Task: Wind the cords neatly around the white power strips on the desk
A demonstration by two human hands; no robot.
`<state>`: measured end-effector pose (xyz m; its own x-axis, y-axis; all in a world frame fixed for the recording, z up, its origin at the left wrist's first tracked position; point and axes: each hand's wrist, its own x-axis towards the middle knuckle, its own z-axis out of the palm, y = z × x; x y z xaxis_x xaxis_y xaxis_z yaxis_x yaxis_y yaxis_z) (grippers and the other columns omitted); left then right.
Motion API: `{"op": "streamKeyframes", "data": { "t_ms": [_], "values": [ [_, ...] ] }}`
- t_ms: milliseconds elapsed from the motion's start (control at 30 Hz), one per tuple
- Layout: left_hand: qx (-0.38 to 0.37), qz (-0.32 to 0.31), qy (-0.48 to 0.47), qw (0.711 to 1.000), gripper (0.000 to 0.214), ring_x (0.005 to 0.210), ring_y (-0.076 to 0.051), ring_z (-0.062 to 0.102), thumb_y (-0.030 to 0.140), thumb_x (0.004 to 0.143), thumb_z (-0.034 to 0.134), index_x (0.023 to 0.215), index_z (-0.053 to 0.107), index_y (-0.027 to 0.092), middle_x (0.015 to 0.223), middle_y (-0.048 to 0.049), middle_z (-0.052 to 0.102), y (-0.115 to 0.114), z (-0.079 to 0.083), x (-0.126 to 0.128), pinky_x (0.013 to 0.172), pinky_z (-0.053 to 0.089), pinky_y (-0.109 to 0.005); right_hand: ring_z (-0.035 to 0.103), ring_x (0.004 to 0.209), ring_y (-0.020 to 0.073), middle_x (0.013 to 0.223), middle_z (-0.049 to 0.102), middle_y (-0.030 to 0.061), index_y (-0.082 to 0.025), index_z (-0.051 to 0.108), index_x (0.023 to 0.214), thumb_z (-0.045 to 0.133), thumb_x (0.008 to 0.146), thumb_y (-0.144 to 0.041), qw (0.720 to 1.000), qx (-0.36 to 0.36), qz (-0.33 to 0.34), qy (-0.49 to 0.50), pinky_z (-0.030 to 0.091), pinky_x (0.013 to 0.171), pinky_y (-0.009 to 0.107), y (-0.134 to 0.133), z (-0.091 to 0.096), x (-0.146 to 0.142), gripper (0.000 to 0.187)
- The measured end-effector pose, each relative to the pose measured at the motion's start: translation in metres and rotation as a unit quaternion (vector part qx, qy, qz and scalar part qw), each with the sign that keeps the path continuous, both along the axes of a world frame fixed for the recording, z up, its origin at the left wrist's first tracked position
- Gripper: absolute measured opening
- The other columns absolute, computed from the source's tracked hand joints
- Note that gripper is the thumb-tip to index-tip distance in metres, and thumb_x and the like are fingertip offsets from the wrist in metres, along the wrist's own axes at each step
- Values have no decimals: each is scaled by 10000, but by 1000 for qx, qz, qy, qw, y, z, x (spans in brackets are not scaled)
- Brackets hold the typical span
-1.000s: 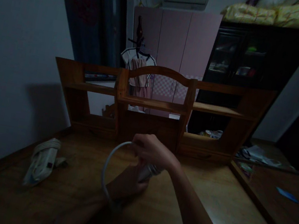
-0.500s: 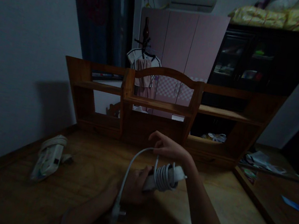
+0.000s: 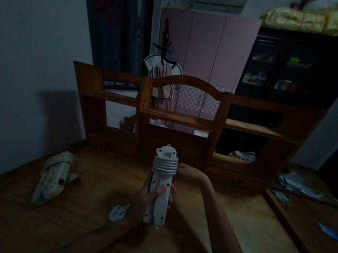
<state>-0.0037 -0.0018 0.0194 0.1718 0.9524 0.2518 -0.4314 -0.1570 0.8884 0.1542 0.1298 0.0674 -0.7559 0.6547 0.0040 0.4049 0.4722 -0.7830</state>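
My left hand [image 3: 148, 203] grips a white power strip [image 3: 160, 205] near its middle, thumb across the back and fingertips showing at the right side. The strip stands nearly upright, screw-dotted back toward me. Several turns of its white cord [image 3: 165, 164] are wound around the upper part. At the right edge of these turns is my right hand [image 3: 187, 172], its fingers hidden behind the strip. A white plug [image 3: 118, 212] shows just left of my left wrist. Farther left, a second power strip [image 3: 51, 180] with a wrapped cord lies on the wooden tabletop [image 3: 82, 215].
A wooden shelf unit [image 3: 179, 119] runs along the far edge of the tabletop. A wall [image 3: 18, 75] borders the left side. On a lower surface to the right lie a blue packet [image 3: 331, 232] and plastic bags [image 3: 297, 182].
The held power strip has turned from tilted rightward to nearly upright. My right hand has moved from above the strip to behind its right edge. The plug has swung left and up.
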Motion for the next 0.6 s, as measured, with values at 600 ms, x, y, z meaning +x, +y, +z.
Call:
{"op": "streamKeyframes", "data": {
  "t_ms": [600],
  "values": [
    [-64, 143, -11, 988, 528, 599, -171, 658, 417, 733, 709, 1144, 460, 199, 872, -50, 674, 31, -4, -15, 532, 531, -291, 383, 560, 84, 623, 459, -32, -137, 538, 702, 496, 863, -463, 991, 89, -86, 41, 298, 504, 205, -4, -1, -18, 366]
  ]
}}
